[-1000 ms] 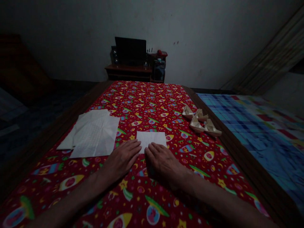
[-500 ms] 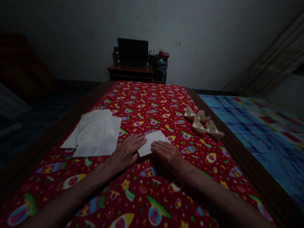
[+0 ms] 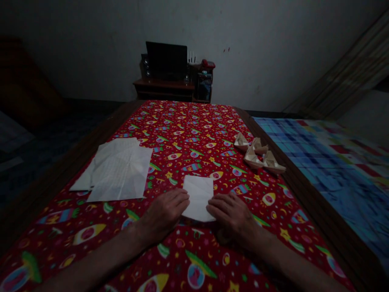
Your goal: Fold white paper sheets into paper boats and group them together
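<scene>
A small folded white sheet of paper (image 3: 199, 196) lies between my hands, roughly rectangular, its near edge bowed slightly. My left hand (image 3: 170, 209) grips its left edge, fingers together and thumb hidden beneath or behind. At the right edge, my right hand (image 3: 232, 217) pinches the paper in the same way, its thumb out of sight. Left of my hands sits a loose stack of white paper sheets (image 3: 121, 174), creased and fanned out. Several folded paper boats (image 3: 253, 156) stand grouped at the right side of the cloth.
A red patterned cloth (image 3: 182, 134) covers the table, whose dark wooden edge (image 3: 291, 194) shows on the right. A monitor (image 3: 167, 61) on a desk and a red telephone (image 3: 208, 63) are by the far wall. Blue checked bedding (image 3: 304, 150) lies to the right.
The folded paper has turned from a slanted position to upright and come slightly nearer. My hands have shifted from resting on it to holding its left and right edges.
</scene>
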A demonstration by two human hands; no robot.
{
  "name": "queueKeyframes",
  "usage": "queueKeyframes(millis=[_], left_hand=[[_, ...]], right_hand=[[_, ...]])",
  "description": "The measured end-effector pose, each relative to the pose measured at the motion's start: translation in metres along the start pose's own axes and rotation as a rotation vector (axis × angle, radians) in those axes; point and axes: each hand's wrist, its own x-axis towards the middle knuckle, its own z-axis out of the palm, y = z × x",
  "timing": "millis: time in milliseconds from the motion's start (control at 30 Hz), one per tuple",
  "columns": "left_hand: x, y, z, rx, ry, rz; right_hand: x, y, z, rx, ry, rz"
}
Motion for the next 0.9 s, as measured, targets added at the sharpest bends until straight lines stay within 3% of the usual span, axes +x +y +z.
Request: queueKeyframes(millis=[100,200,333,533,900], left_hand=[[0.001,-0.002,0.0,-0.165,0.008,-0.113],[0.004,-0.007,0.003,-0.308,0.068,-0.274],[0.014,-0.011,0.004,-0.336,0.005,-0.513],[0.033,-0.014,0.004,-0.161,-0.055,-0.705],[0.036,-0.015,0.01,0.036,-0.081,-0.663]], right_hand=[[-0.003,0.003,0.005,0.183,0.074,0.148],[0.002,0.007,0.009,0.374,0.056,0.4],[0.012,0.008,0.013,0.417,0.012,0.629],[0.027,0.009,0.011,0.187,-0.081,0.688],[0.033,0.017,0.014,0.079,-0.173,0.674]])
